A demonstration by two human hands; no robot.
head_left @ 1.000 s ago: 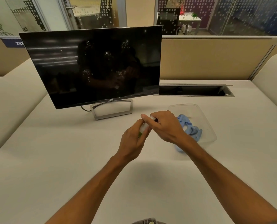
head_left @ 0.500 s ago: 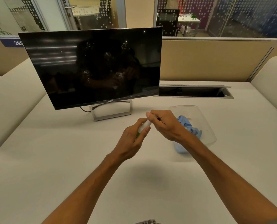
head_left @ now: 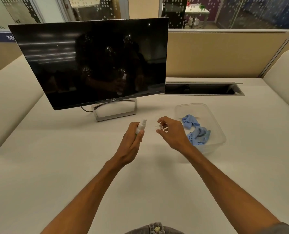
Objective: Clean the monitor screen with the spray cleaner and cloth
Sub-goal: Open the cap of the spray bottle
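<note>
White desk (head_left: 56,166): left hand (head_left: 132,142) grips a spray bottle (head_left: 141,126); at its 3 o'clock, right hand (head_left: 171,132) pinches the clear cap (head_left: 159,127). Dell monitor (head_left: 93,63) at 11 o'clock.

A black monitor (head_left: 93,63), white spray bottle (head_left: 141,126), blue cloth (head_left: 196,132), clear tub (head_left: 216,125), cream desk (head_left: 56,166).

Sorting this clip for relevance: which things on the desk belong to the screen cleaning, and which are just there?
Belongs to the job:
monitor
spray bottle, gripped by the left hand
clear cap, pinched by the right hand
blue cloth
clear tub holding the cloth

Just there:
cable hatch
partition
</note>
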